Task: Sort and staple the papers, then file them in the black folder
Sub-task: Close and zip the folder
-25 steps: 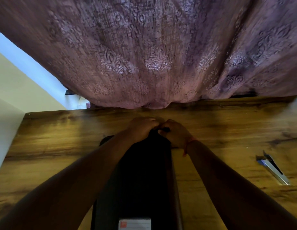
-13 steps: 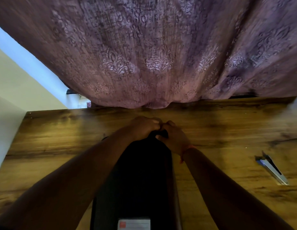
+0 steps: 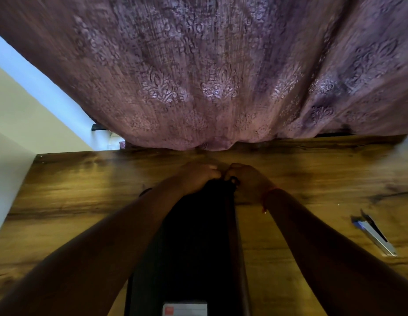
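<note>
While your left hand (image 3: 199,176) and right hand (image 3: 246,179) pinch the black folder's (image 3: 198,242) far edge, a stapler (image 3: 372,232) lies well apart.

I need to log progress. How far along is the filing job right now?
No loose papers show on the table, and the stapler lies set aside at the right, so sorting and stapling look done. The left hand and right hand are both working at the far end of the black folder, seemingly its fastening. What remains is probably just finishing that closure.
</note>
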A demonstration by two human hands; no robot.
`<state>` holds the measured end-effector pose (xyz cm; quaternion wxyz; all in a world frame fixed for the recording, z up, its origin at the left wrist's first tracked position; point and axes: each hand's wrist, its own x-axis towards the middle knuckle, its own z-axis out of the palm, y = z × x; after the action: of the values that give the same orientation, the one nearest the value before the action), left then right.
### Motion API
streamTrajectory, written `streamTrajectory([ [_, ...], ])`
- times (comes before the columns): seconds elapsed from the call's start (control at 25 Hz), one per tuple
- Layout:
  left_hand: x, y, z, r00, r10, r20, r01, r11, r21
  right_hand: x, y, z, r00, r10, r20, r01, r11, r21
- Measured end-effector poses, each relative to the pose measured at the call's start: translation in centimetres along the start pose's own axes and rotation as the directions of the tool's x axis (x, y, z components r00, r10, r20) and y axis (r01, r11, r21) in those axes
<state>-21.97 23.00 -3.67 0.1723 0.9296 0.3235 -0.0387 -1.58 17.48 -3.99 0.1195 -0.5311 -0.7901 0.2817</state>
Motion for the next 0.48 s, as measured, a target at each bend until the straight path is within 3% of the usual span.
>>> streamTrajectory([
  [0.2,-0.5,0.3,-0.5,0.989,0.121,-0.084,-0.118,0.992,0.036,-0.4,0.1,0.9,0.996,0.007,-0.09,-0.009,1.0,-0.025],
  [0.48,-1.4,-1.2,0.2,0.992,0.1,-0.076,-0.098,0.995,0.03,-0.3,0.1,1.6,0.992,0.045,-0.117,-0.059,0.991,-0.117],
])
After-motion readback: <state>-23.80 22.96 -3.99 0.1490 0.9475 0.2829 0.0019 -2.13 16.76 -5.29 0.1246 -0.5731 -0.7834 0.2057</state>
